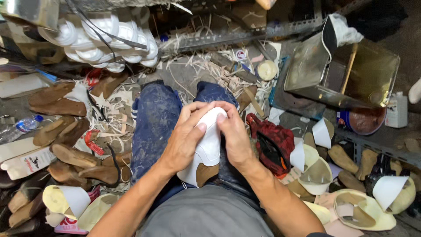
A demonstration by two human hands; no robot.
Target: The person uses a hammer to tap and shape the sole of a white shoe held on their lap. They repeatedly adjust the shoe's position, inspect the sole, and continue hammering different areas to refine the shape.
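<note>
Both my hands grip a white shoe upper (209,145) stretched over a form, held over my lap between my knees in blue stained trousers (155,118). My left hand (186,138) wraps the left side, its thumb pressing on the white surface. My right hand (234,134) clasps the right side, fingers curled over the toe end. A tan patch shows on the part of the shoe nearest my body.
Brown insoles (59,131) lie piled at the left, white shoe soles (109,41) stacked at the upper left. A large metal tin (346,70) stands at the upper right, a red cloth bag (274,142) by my right knee. Cream uppers (364,206) lie at the right, leather shavings litter the floor.
</note>
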